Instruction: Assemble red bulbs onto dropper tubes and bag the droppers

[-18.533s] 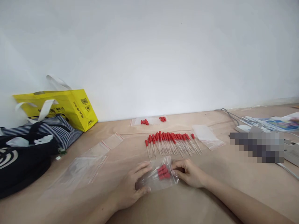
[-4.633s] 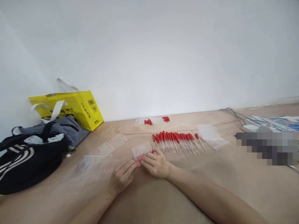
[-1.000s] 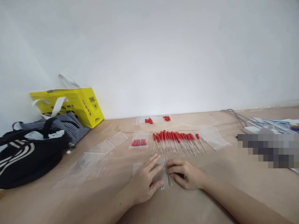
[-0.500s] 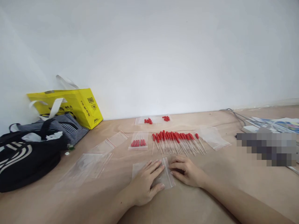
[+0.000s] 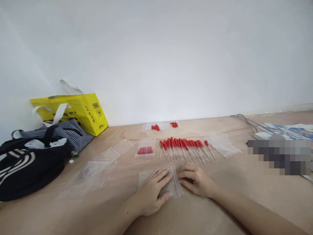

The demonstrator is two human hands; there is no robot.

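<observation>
My left hand [image 5: 156,191] lies flat, fingers spread, on a clear zip-lock bag [image 5: 176,188]. The bag's zip end shows to the right of my fingers. Just beyond that end, my right hand [image 5: 195,181] rests on the table with bent fingers, its thumb apart from the forefinger. I see nothing in it. Behind my hands is a row of thin clear droppers with red bulbs [image 5: 182,143], tips toward me. Left of the row, a filled zip-lock bag [image 5: 144,155] holds several droppers, bulbs toward me.
Loose red bulbs [image 5: 155,127] lie on a clear bag near the wall. More flat zip-lock bags [image 5: 93,171] overlap at left, and another clear bag [image 5: 223,144] lies right. A yellow bag [image 5: 94,114] and a black bag [image 5: 31,173] stand far left. Cables [image 5: 246,121] and papers lie right.
My right hand has shifted very slightly right, away from the bag's zip end. My left hand stays flat on the bag, and the droppers have not moved.
</observation>
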